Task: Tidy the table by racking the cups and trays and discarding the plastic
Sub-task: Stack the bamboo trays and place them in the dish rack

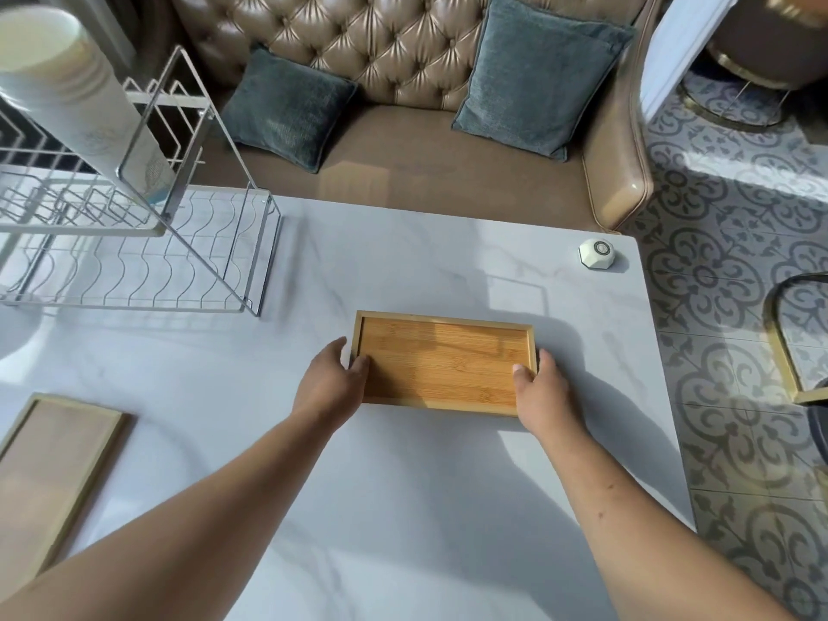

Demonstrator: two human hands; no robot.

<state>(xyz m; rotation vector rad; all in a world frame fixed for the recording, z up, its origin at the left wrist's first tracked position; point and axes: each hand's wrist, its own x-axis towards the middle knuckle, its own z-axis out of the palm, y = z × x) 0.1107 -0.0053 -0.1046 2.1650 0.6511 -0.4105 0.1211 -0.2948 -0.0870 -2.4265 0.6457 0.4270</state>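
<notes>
A rectangular bamboo tray (pixel 441 360) lies flat on the white marble table (pixel 403 508), right of centre. My left hand (pixel 334 383) grips its left short edge, thumb over the rim. My right hand (pixel 540 389) grips the right short edge the same way. A second wooden tray (pixel 49 468) lies flat at the near left edge of the table. The white wire dish rack (pixel 134 257) stands at the far left. A tall stack of white paper cups (pixel 85 105) leans in the rack's upper tier.
A small white octagonal call button (pixel 598 253) sits at the table's far right corner. Behind the table stands a tufted leather sofa (pixel 403 51) with two blue-grey cushions. Patterned floor tiles and a gold-framed chair (pixel 793 333) lie to the right.
</notes>
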